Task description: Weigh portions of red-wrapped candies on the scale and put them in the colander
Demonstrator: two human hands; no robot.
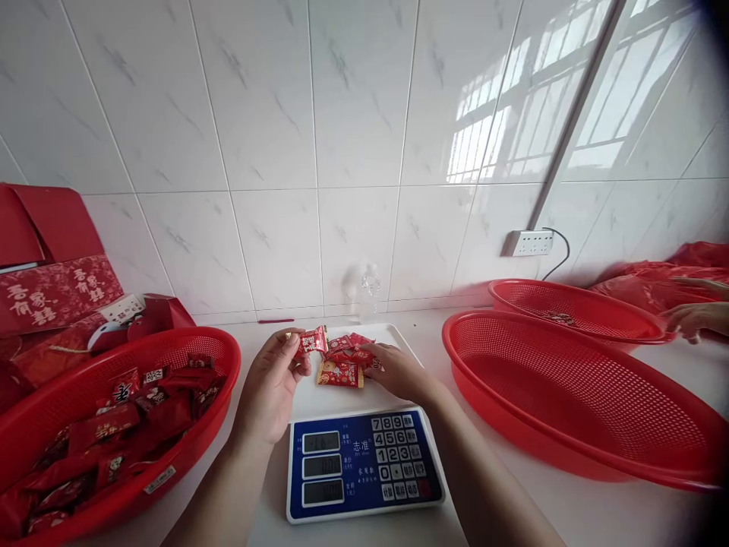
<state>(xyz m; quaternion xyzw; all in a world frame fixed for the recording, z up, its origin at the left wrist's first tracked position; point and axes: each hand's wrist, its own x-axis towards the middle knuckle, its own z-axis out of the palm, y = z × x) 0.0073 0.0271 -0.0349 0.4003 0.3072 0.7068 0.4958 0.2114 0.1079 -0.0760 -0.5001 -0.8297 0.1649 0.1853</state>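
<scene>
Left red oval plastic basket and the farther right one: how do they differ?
The left basket holds many red wrapped packets; the farther right basket shows only a small item. The left basket bears a white label; the farther right basket shows none. Both have mesh walls.

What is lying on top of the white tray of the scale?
A small pile of red wrapped packets lies on the white tray. The right hand and overlapping packets hide some of the pile, so their exact number cannot be seen.
</scene>
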